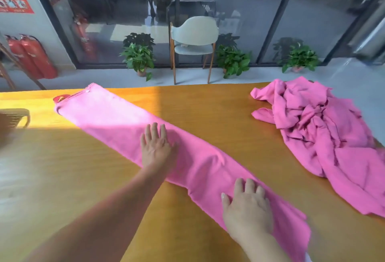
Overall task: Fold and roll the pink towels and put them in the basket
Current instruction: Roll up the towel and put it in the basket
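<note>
A pink towel (116,115) lies folded into a long strip, running diagonally across the wooden table (208,105) from the far left to the near right. My left hand (156,147) lies flat on the strip's middle, fingers straight. My right hand (248,207) presses flat on the strip's near end, fingers spread. A crumpled heap of pink towels (316,128) sits on the table's right side. The basket (14,117) shows partly at the left edge.
A small red object (59,97) peeks out beside the strip's far end. Beyond the table stand a grey chair (193,38), potted plants (138,57) and a glass wall. Red fire extinguishers (31,55) stand at the far left.
</note>
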Tool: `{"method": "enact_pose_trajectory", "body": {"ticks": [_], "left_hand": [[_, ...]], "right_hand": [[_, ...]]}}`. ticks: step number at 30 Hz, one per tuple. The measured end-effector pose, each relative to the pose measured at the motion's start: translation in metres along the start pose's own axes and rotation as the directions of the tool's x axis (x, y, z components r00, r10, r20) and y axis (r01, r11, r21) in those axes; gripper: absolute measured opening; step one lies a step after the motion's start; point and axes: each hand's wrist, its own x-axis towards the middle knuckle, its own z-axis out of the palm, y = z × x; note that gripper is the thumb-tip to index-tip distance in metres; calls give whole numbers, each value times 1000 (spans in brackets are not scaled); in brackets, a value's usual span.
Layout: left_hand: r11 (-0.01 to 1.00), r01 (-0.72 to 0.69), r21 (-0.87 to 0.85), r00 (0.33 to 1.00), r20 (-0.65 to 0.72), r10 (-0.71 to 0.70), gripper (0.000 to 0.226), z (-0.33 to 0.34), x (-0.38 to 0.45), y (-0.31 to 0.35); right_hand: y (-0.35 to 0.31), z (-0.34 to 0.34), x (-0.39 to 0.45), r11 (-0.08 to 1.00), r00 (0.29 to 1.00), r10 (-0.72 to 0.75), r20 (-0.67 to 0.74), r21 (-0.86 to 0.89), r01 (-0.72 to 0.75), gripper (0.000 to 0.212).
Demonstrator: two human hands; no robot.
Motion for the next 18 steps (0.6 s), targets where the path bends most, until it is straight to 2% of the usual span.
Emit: {"method": "enact_pose_trajectory", "body": {"ticks": [4, 7, 10, 12, 15, 18], "left_hand": [[989, -148, 2, 986, 81, 147, 76, 12, -81, 41], [974, -208, 94, 967, 168, 190, 78, 9, -108, 21], [960, -258, 106, 949, 216, 231, 80, -4, -121, -6], [979, -188, 82, 964, 204, 169, 73, -15, -136, -19], [999, -1, 50, 989, 148, -6, 64, -22, -146, -36], [991, 132, 38, 987, 92, -135, 72, -27, -146, -60]], "right_hand": [[-15, -3, -33, 999, 996, -32, 81, -23, 34, 72], [-18, -2, -64, 995, 987, -99, 128, 12, 98, 67], [-19, 2, -93, 981, 973, -182, 143, 96, 169, 58], [-28, 8, -117, 958, 954, -259, 153, 163, 234, 51], [-53, 23, -151, 907, 899, -398, 183, 230, 354, 46], [-61, 27, -164, 859, 845, -505, 176, 201, 471, 50]]}}
